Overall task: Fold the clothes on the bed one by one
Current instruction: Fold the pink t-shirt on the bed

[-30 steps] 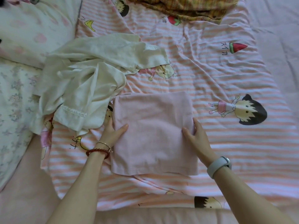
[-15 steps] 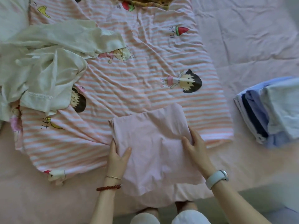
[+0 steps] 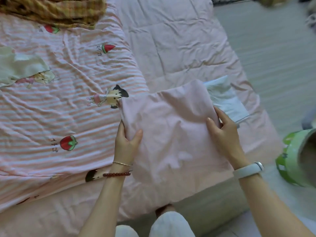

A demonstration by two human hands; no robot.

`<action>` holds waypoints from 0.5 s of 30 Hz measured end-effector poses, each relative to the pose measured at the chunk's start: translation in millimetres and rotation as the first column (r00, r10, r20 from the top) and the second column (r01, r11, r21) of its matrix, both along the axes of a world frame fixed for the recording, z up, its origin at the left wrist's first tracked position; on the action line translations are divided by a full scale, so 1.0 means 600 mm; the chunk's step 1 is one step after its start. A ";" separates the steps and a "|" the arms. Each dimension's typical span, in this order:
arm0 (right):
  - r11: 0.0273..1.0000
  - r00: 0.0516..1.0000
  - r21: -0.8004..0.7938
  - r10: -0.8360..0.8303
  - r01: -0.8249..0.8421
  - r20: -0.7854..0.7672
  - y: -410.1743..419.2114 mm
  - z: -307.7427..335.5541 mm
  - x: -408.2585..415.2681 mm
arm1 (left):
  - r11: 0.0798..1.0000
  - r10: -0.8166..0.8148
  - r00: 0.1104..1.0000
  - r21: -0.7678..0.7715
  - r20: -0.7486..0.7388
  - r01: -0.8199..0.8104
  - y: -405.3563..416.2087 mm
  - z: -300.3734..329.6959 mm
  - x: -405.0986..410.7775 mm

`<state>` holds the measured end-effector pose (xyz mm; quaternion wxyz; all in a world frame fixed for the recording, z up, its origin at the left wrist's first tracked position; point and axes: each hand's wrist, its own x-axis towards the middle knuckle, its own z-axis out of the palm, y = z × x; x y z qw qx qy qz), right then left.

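A home bedroom: striped cartoon sheet (image 3: 71, 106) on a bed (image 3: 179, 45).

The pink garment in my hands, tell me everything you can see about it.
The pink garment is a plain pale pink cloth, soft and thin by its look, folded into a rough rectangle with light creases. The left hand pinches its left edge, thumb on top; the right hand grips its right edge. It is held above the bed's near right part, its far corner covering part of a folded light blue pile. Whether it touches that pile is unclear.
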<state>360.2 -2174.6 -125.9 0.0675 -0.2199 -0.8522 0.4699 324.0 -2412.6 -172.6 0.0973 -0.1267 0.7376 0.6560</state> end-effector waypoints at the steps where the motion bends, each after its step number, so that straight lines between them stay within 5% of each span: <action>1: 1.000 1.000 0.015 0.007 -0.006 -0.014 0.046 0.012 -0.010 | 1.000 -0.008 1.000 0.027 -0.025 0.008 0.043 0.008 -0.007; 7: 0.991 0.998 0.121 0.059 -0.055 -0.031 0.285 0.019 -0.099 | 0.988 0.029 0.994 0.156 -0.109 -0.012 0.261 0.000 -0.034; 10: 0.979 0.998 0.200 0.025 -0.038 0.066 0.370 -0.047 -0.142 | 0.974 0.029 0.999 0.223 0.038 -0.036 0.334 -0.055 -0.046; 15: 0.901 0.926 0.434 -0.147 -0.021 0.349 0.391 -0.169 -0.135 | 0.992 -0.095 0.956 0.105 0.276 0.069 0.383 -0.146 -0.053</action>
